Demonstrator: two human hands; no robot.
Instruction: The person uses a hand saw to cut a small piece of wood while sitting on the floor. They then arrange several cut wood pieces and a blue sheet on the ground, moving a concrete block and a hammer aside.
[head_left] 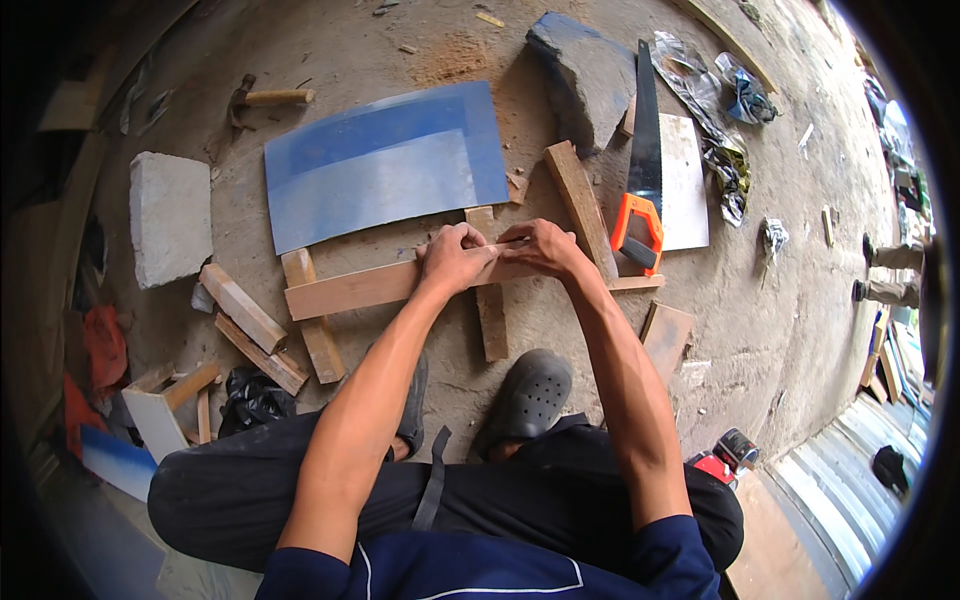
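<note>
A flat wooden plank (355, 288) lies crosswise before me, over two short wooden battens, one to the left (318, 345) and one in the middle (491, 325). My left hand (455, 258) rests on the plank with fingers bent and pinched at its upper edge. Close beside it, my right hand (545, 248) is closed too, thumb and fingertips together above the wood. Whatever sits between the fingertips is too small to make out. Right of my hands, a handsaw (647, 140) with an orange and black handle leans near a wooden block (580, 205).
Beyond the plank lies a blue and grey sheet (385, 165). A hammer (270, 97), a pale concrete block (170, 220) and a large stone slab (585, 80) surround it. Wood offcuts (245, 310) are at left, a red tool (722, 458) by my right knee. Someone's legs (895, 275) show far right.
</note>
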